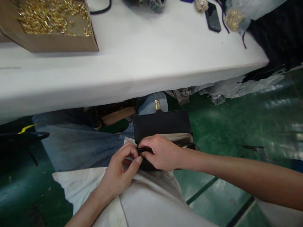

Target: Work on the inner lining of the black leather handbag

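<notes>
Pinching narrowly, left fingers (pixel 127 151) and right fingers (pixel 148 141) apparently hold the black bag (pixel 163 124).

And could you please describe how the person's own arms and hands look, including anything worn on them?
The left hand and right hand wear no gloves. No watch, bracelet or ring is visible, though some fingers are partly hidden. The forearms have no sleeves where they show. An off-white garment and blue jeans are worn.
</notes>
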A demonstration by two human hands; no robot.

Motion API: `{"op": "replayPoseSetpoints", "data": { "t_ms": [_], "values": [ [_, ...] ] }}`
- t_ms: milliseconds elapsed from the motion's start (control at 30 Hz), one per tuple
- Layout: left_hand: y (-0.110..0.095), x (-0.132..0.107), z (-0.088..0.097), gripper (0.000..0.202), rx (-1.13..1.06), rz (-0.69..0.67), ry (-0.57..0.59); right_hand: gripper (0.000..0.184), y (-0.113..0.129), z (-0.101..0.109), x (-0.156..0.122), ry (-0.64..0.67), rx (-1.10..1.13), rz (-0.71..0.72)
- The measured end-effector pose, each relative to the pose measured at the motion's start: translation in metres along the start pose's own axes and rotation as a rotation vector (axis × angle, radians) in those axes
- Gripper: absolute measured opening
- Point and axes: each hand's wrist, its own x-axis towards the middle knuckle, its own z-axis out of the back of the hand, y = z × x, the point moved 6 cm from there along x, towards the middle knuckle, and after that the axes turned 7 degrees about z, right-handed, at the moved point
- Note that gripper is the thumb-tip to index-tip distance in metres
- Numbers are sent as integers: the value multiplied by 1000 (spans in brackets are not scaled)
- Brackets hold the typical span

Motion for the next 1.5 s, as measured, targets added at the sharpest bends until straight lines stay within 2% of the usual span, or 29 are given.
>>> {"op": "replayPoseSetpoints", "data": {
  "t_ms": [133,233,267,333,433,567,800,900,1033,1267,1400,1500],
  "values": [
    [2,4,-4,26,-78,101,-125,26,1,-1,2,2,-35,6],
    [5,2,-3,19,-143,214,-219,25,1,-1,2,-5,-32,-9],
    [8,0,-3,26,-179,256,-244,25,2,-2,2,-6,-28,-14],
    [12,-3,-3,39,-235,325,-253,24,4,-4,1,-2,-30,-18],
    [17,-7,-4,34,-229,378,-202,21,6,-7,-1,12,-65,-20],
    [16,-9,1,32,-207,393,-259,20,6,-10,-2,6,-95,-36],
    [8,-2,9,22,-103,332,-289,21,4,-8,7,53,-136,-9],
    [6,1,11,15,20,249,-311,22,7,-7,11,84,-154,-2],
    [3,-1,11,13,147,139,-318,19,7,-5,15,63,-133,-12],
    [3,-25,8,13,37,98,-281,19,5,-4,2,-2,34,-31],
    [-2,-38,2,8,65,-19,-334,17,6,-7,-11,-20,157,-90],
    [-5,-41,0,7,109,-59,-361,18,7,-9,-17,-43,219,-114]
  ]
}}
